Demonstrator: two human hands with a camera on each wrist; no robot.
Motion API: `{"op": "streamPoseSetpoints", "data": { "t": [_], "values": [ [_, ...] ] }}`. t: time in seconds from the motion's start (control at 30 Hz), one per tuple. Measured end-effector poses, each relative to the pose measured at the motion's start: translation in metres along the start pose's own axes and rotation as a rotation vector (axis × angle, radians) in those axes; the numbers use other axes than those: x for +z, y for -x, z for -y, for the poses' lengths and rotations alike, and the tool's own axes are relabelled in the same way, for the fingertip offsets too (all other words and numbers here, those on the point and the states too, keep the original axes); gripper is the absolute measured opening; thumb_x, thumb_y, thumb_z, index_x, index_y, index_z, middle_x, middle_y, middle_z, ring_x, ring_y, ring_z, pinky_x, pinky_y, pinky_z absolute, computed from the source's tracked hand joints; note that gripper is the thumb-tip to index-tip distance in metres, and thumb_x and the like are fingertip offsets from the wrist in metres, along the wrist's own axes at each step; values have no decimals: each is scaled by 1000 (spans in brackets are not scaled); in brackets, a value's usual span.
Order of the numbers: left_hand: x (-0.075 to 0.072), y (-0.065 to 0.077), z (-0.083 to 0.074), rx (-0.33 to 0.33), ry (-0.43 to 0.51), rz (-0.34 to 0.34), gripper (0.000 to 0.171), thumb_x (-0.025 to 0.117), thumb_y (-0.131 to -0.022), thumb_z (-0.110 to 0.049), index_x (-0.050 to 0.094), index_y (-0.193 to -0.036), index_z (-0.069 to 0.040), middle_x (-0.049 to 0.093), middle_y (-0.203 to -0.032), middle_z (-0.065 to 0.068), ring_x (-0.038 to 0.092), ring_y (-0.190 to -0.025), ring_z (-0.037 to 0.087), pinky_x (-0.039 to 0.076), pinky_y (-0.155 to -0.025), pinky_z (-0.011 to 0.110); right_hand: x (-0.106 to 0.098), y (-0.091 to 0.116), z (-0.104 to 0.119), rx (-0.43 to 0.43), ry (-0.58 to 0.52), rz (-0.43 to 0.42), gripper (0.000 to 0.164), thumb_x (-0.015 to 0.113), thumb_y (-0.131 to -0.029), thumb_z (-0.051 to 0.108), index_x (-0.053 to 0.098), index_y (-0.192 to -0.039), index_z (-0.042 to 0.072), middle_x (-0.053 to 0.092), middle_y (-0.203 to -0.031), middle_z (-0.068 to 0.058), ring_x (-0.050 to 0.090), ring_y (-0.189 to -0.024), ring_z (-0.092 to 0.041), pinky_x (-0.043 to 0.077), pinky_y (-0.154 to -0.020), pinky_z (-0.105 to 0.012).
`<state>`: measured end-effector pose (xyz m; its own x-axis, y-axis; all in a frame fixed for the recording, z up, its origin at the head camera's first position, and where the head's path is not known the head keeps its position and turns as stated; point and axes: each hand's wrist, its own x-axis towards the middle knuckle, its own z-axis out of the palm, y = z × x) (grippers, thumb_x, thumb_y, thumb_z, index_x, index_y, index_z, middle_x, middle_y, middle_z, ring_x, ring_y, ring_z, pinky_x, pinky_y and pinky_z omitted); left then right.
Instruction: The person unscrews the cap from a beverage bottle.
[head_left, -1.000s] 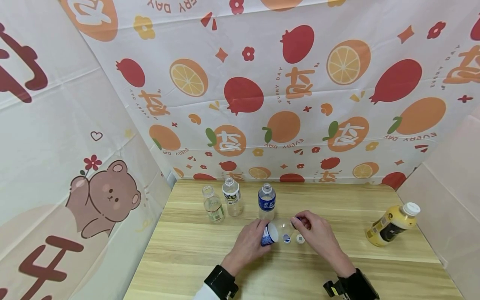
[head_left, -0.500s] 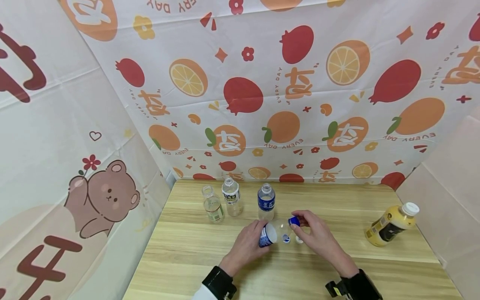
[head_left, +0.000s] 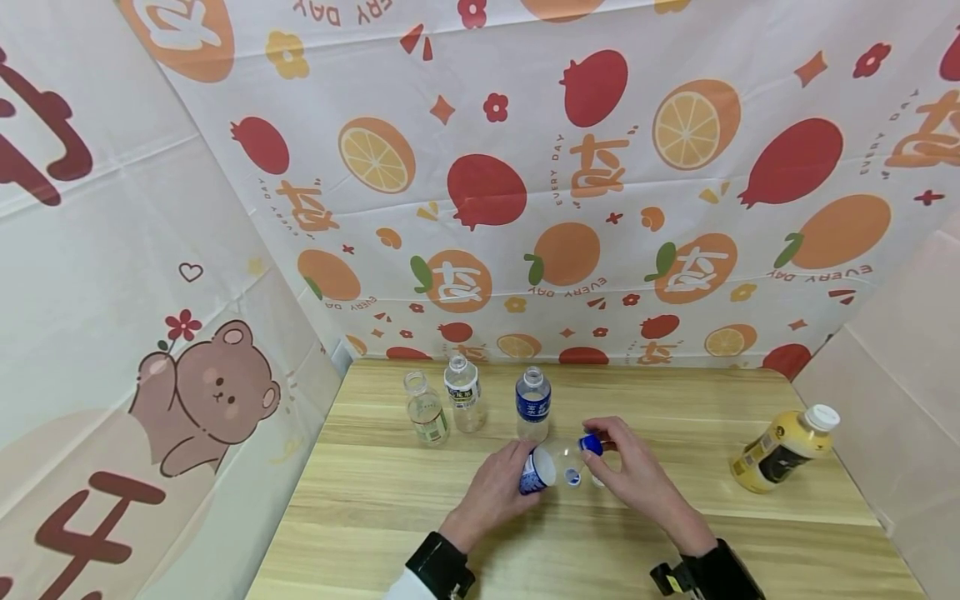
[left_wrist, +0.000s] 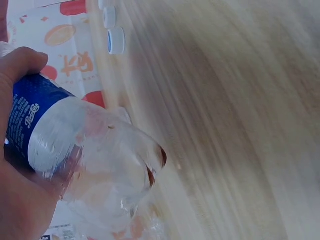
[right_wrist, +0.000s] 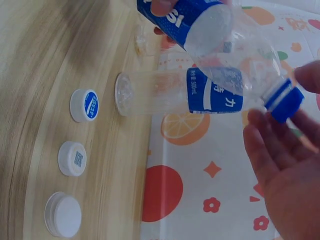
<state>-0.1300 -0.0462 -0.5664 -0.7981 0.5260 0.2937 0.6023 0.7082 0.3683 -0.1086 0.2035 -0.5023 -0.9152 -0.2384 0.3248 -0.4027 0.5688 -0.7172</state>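
My left hand grips a clear Pepsi bottle round its blue label, holding it tilted with the neck toward the right. A blue bottle cap sits at the bottle's mouth, and my right hand has thumb and fingers around it. In the right wrist view, the fingers lie below the cap and the thumb comes from the other side. The left wrist view shows the clear bottle body with a few brown drops inside; the cap is out of sight there.
Behind the hands stands an uncapped blue-labelled bottle. Two more uncapped clear bottles, one white-labelled and one green-labelled, stand to its left. Three white caps lie in a row. A yellow bottle stands far right.
The right hand's fingers have shifted around the cap, so that more of its blue top shows than a second ago. The left hand and bottle have barely moved.
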Motion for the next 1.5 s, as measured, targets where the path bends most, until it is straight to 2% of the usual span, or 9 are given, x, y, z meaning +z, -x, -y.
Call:
{"op": "streamPoseSetpoints", "data": {
  "t": [0.13, 0.23, 0.4, 0.53, 0.73, 1.03, 1.2, 1.33, 1.5],
  "values": [
    [-1, -2, -3, 3, -36, -19, 77, 93, -74, -30, 54, -137, -11, 65, -119, 5, 65, -102, 18, 57, -90, 36, 1, -2, 4, 203, 14, -6, 44, 70, -100, 34, 61, -132, 4, 66, -114, -3, 63, -99, -15, 58, -85, -31],
    [-1, -4, -5, 2, -65, -30, 78, 94, -73, -32, 55, -138, -11, 65, -119, 5, 65, -103, 19, 57, -91, 38, 2, -4, 5, 256, 43, -18, 38, 69, -100, 37, 67, -123, 7, 66, -100, 1, 62, -88, -12, 56, -76, -26],
    [-2, -3, -5, 2, -85, -46, 78, 94, -72, -32, 55, -136, -12, 66, -117, 4, 65, -101, 18, 57, -88, 37, 2, -3, 3, 225, 58, -31, 25, 73, -98, 29, 71, -111, 8, 65, -86, 7, 60, -76, -8, 54, -66, -23],
    [-2, -1, -4, 0, -68, -44, 77, 95, -72, -30, 56, -135, -12, 66, -116, 4, 65, -100, 18, 57, -87, 37, 2, -2, 2, 156, 52, -32, 23, 76, -96, 20, 70, -114, 6, 67, -94, 5, 64, -82, -8, 58, -71, -25],
    [-1, -1, -2, -11, -35, -32, 77, 94, -72, -28, 55, -137, -11, 65, -118, 4, 65, -102, 18, 57, -88, 37, 1, -1, -1, 90, 11, -20, 32, 75, -95, 14, 65, -124, 4, 69, -108, 0, 67, -95, -13, 61, -84, -31],
    [0, 0, 0, -17, 16, -9, 78, 93, -74, -26, 53, -139, -9, 65, -114, 5, 64, -98, 17, 57, -85, 33, -2, 2, -3, 9, -44, 3, 35, 76, -93, 5, 64, -125, 4, 68, -113, -2, 66, -98, -11, 61, -86, -32],
    [0, 0, 0, -11, 10, -9, 77, 93, -74, -26, 54, -138, -9, 65, -114, 5, 64, -97, 17, 57, -85, 32, -3, 0, -1, 98, -62, 21, 38, 76, -96, 16, 62, -128, 3, 68, -115, -4, 67, -101, -17, 60, -88, -36],
    [-1, -1, -1, 2, -6, -16, 76, 93, -74, -27, 54, -137, -10, 65, -116, 5, 65, -99, 18, 57, -86, 33, -3, -3, 0, 228, -31, 12, 42, 71, -99, 32, 63, -128, 2, 69, -105, -1, 67, -94, -14, 60, -83, -29],
    [-2, -2, -2, 9, -24, -16, 77, 94, -74, -29, 54, -137, -11, 65, -117, 5, 65, -101, 18, 57, -88, 35, -2, -4, -2, 243, 26, -15, 32, 74, -97, 33, 71, -114, 6, 67, -90, 6, 64, -80, -8, 57, -71, -24]
  ]
}}
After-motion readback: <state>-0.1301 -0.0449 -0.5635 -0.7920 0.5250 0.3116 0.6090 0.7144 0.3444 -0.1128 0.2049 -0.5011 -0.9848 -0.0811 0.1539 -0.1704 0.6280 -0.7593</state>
